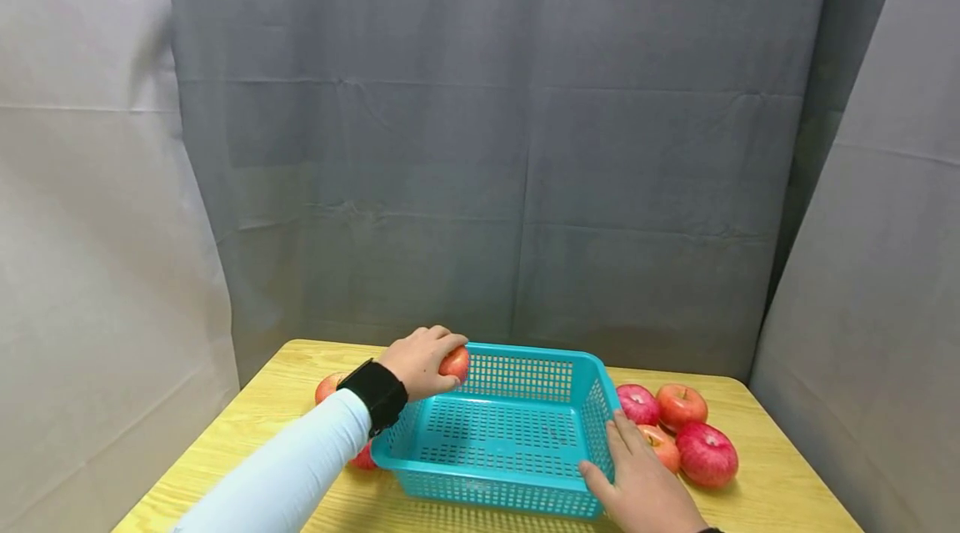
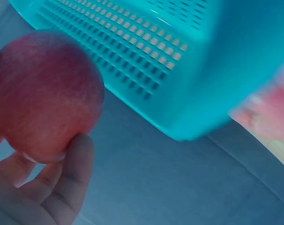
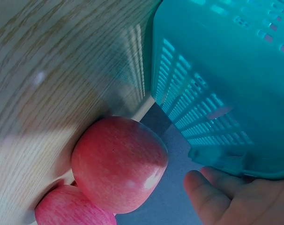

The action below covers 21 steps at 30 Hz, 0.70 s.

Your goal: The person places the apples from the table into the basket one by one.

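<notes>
A red apple point(image 1: 455, 364) is gripped in my left hand point(image 1: 420, 359), above the far left part of a turquoise plastic basket point(image 1: 495, 468). In the left wrist view, the fingers and thumb curl round this apple point(image 2: 48, 96) beside the basket's perforated wall point(image 2: 128, 35). My right hand point(image 1: 647, 479) rests at the basket's right rim, its fingers extended and the thumb spread over the inner side. The right wrist view shows fingertips touching the rim of the basket point(image 3: 254, 108), close to an apple point(image 3: 118, 164).
Several apples sit right of the basket, including a dark red apple point(image 1: 707, 455) and an orange-red apple point(image 1: 681, 405). On the left, an apple point(image 1: 328, 387) and a red apple point(image 1: 363, 458) are partly hidden. Grey cloth point(image 1: 450, 141) hangs behind the wooden table point(image 1: 765, 475).
</notes>
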Motion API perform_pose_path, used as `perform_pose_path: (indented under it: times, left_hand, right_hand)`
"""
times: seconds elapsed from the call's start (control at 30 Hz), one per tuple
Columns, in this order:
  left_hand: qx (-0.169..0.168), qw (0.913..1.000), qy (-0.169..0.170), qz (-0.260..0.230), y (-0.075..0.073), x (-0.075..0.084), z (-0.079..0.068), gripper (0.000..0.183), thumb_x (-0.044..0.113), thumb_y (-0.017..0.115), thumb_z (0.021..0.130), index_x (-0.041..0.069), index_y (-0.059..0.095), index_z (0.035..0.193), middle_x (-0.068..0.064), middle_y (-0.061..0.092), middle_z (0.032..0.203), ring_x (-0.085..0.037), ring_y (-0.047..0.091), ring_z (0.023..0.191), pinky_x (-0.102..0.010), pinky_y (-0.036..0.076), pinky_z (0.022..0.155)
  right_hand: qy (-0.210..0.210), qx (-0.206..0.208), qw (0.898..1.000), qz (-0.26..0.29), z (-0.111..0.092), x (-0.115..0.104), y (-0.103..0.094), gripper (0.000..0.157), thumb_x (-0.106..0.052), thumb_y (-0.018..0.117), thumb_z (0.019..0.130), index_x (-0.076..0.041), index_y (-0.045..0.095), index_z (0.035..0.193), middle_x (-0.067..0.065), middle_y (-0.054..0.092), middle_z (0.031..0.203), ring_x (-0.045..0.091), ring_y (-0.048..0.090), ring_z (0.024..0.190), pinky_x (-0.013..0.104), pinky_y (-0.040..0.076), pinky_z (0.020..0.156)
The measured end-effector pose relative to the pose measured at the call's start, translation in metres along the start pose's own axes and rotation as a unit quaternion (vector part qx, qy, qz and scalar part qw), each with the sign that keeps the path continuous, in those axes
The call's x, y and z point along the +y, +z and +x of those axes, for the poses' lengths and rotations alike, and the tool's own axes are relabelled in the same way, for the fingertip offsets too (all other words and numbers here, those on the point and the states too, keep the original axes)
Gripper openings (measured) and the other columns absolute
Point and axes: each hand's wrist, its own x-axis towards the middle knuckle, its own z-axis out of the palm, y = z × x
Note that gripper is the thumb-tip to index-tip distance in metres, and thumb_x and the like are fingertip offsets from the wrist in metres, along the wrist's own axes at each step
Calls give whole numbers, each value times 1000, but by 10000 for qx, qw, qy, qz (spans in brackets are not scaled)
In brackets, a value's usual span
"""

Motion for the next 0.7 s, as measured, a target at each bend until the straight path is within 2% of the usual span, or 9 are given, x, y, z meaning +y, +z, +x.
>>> perform_pose_path:
  times: [0.17, 0.33, 0.5, 0.7]
  left_hand:
    - [-42, 9998, 211, 27, 7, 21, 17, 55, 38, 70, 79, 24, 55, 130, 0, 57, 118, -18, 49, 95, -30, 51, 65]
    - [-11, 9989, 459, 61, 20, 39, 33, 55, 40, 70, 79, 24, 56, 130, 2, 57, 115, -17, 49, 93, -26, 50, 63]
    - [34, 9988, 481, 45, 36, 55, 45, 54, 42, 70, 78, 26, 57, 128, 3, 58, 114, -16, 49, 93, -26, 49, 61]
    - [-105, 9982, 550, 223, 50, 76, 56, 51, 43, 69, 79, 28, 57, 127, 3, 58, 114, -15, 49, 92, -26, 49, 63]
  right_hand:
    - [46, -15, 10000, 9, -2, 0, -1, 101, -77, 42, 81, 4, 37, 141, 22, 26, 150, 39, 27, 130, 63, 44, 88]
    - [113, -24, 9999, -25, -4, -1, -2, 102, -78, 41, 81, 4, 37, 141, 22, 26, 149, 39, 28, 130, 63, 44, 88]
    - [76, 73, 9999, -23, -5, -2, -3, 103, -79, 38, 81, 5, 38, 140, 22, 27, 149, 39, 29, 129, 62, 44, 89]
    - [-5, 155, 9999, -7, -4, -1, -2, 102, -79, 37, 82, 5, 38, 140, 21, 27, 150, 38, 29, 130, 61, 42, 92]
